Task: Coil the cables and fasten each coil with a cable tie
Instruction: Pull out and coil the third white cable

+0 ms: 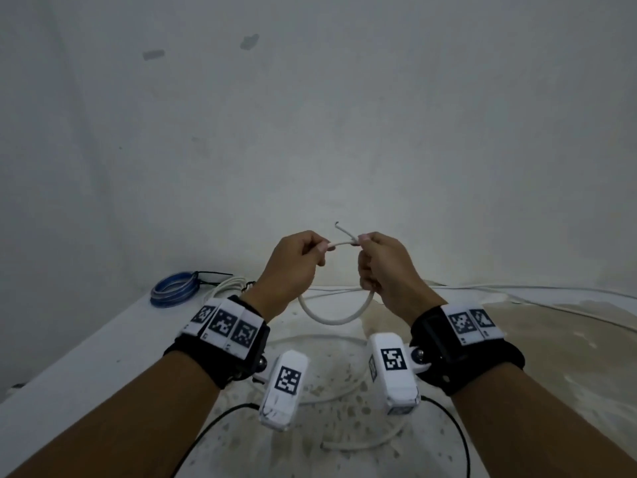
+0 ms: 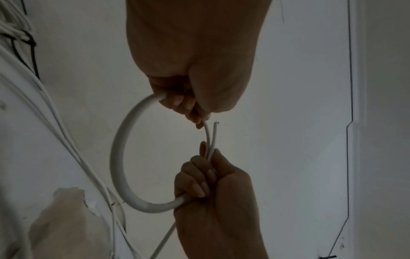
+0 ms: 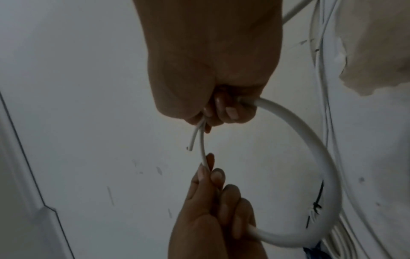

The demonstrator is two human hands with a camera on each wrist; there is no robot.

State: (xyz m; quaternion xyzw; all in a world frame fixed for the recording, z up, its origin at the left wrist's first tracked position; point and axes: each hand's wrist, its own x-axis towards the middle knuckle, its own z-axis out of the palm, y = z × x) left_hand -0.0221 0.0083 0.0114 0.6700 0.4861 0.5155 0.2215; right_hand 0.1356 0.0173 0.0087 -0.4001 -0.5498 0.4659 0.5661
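A white cable [image 1: 332, 320] is bent into one small loop held up above the table. My left hand [image 1: 319, 250] pinches the top of the loop at thumb and fingertips. My right hand [image 1: 365, 246] grips the spot where the strand crosses itself, and the short cut end [image 1: 341, 229] sticks up beside it. In the left wrist view the loop [image 2: 116, 154] curves from my left hand [image 2: 184, 105] down to my right hand [image 2: 206, 175]. The right wrist view shows the same loop [image 3: 310, 136] between my right hand [image 3: 217, 112] and left hand [image 3: 213, 177]. The rest of the cable [image 1: 358, 443] trails on the table.
A blue coil [image 1: 174, 291] and a white coil [image 1: 227, 286], each bound with a black tie, lie at the table's back left. Loose white cable [image 1: 517, 294] runs off to the right. The white table [image 1: 69, 360] has worn beige patches and meets a wall behind.
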